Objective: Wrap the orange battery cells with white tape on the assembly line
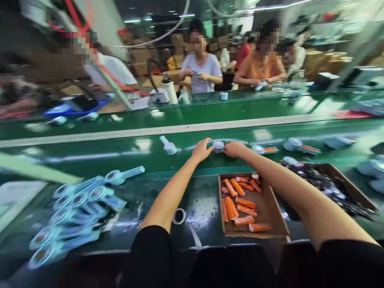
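Note:
A light-blue round-headed housing (219, 145) lies on the green conveyor belt between my two hands. My right hand (235, 149) is closed at its right side, where a handle would be hidden by the fingers. On its left, my left hand (202, 151) has thumb and fingers apart, close to the round head and holding nothing. Another light-blue housing with a short handle (169, 147) lies on the belt to the left. Right of my hands is a housing with an orange strip in its handle (265, 149), and a similar housing (301, 145) lies beyond it.
Below my right forearm stands a cardboard tray (279, 216) of orange cylinders (231, 208). A box of black parts (327, 186) is at right. Light-blue handled housings (79, 200) are piled at left. A tape roll (179, 216) lies near me. Co-workers sit across the belt.

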A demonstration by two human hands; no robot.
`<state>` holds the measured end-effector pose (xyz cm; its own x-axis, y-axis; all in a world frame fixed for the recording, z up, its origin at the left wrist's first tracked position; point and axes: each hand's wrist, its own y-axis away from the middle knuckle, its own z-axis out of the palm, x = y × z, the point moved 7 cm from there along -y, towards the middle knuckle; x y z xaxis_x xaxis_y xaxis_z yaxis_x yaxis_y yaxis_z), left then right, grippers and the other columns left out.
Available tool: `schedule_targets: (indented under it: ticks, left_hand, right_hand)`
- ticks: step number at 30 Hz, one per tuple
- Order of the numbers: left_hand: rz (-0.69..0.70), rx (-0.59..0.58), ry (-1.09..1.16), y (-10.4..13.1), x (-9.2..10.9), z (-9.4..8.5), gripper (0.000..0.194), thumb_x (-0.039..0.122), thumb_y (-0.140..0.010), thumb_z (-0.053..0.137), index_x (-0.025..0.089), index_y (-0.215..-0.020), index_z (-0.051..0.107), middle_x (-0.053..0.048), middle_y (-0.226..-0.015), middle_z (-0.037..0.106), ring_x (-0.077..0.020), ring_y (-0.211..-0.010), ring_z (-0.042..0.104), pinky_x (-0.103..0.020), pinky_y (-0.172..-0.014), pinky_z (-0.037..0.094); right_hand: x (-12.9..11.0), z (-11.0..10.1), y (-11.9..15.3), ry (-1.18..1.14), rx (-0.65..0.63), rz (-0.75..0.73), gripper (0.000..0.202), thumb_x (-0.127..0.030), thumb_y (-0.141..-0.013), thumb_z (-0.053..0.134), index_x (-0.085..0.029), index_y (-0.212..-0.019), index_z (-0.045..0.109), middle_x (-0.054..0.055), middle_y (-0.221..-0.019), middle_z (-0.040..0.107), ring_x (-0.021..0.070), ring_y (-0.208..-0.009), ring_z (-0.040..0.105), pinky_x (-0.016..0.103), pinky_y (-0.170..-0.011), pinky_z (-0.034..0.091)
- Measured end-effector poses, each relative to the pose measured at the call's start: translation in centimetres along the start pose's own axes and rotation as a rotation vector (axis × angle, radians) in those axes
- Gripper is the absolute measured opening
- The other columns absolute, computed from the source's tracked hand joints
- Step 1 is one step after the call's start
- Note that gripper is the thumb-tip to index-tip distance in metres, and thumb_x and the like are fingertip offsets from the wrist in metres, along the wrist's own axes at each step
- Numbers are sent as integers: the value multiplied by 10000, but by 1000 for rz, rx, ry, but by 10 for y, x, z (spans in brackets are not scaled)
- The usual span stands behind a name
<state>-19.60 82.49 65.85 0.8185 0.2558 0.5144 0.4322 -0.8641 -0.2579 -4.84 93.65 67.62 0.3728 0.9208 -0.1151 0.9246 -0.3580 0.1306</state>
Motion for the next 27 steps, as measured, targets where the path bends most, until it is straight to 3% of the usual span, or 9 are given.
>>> schedule_targets:
  ticks: [2,5,7,10,13,17,19,22,27]
  left_hand:
    - [-117,86,-33,37,-51,-48,360,320,-948,703,197,-1281,646,-119,-1382,626,-294,-1348,526,-510,-1183,416]
    - [-281,212,-36,73,-100,-97,408,291,-864,760,200,-1245,648,-161,-1452,569,-374,-1465,365,-532,-1254,277]
    - [-397,266,-3,86,-126,-118,492,321,-813,798,187,-1256,632,-204,-1469,530,-444,-1460,342,-595,-1218,284]
    - [-511,265,114,95,-149,-127,547,329,-756,835,196,-1245,628,-194,-1280,646,-429,-1296,526,-570,-1107,414]
    - [-524,270,292,100,-145,-125,541,317,-756,817,229,-1251,617,-103,-1089,720,-312,-1090,661,-451,-1011,508]
    - [-489,397,538,128,-120,-135,500,447,-954,559,279,-1418,475,-67,-1182,706,-205,-1041,697,-361,-924,569]
    - [-515,471,665,160,-112,-146,510,534,-994,468,309,-1448,406,-63,-1227,683,-180,-1044,698,-347,-906,583]
    - [-617,489,770,224,-108,-160,582,634,-906,612,306,-1362,457,-49,-1123,692,-171,-914,713,-341,-830,598]
    - [-794,374,514,315,-104,-179,504,578,-726,829,213,-1041,680,-15,-706,673,-206,-600,664,-332,-643,537]
  right_hand:
    - [-18,13,-24,68,-96,-36,305,-402,-1028,608,-177,-1214,695,117,-1234,711,241,-1117,693,460,-1002,564]
    - [-4,22,-25,141,-146,-13,311,-367,-1051,511,-203,-1171,747,151,-1189,751,280,-1146,707,443,-1041,519]
    - [8,26,-21,168,-165,5,335,-360,-1046,483,-216,-1185,753,153,-1208,753,291,-1159,703,437,-1042,507]
    - [15,31,-23,192,-192,5,354,-357,-1039,471,-219,-1198,754,153,-1237,748,290,-1176,691,428,-1044,493]
    - [15,33,-27,205,-209,-2,366,-349,-1040,455,-212,-1202,754,161,-1247,744,288,-1170,690,421,-1031,490]
    - [18,33,-24,208,-219,4,374,-343,-1044,449,-204,-1209,755,165,-1249,747,292,-1159,697,410,-1008,491]
    - [18,31,-22,201,-219,2,378,-334,-1047,448,-196,-1215,758,167,-1270,742,295,-1164,697,404,-998,492]
    - [16,25,-17,187,-216,-21,346,-265,-1026,491,-181,-1207,773,176,-1307,730,282,-1201,685,373,-1018,480]
    - [8,5,-1,190,-170,-24,304,-185,-948,588,-238,-1148,811,157,-1234,766,284,-1193,702,354,-981,502]
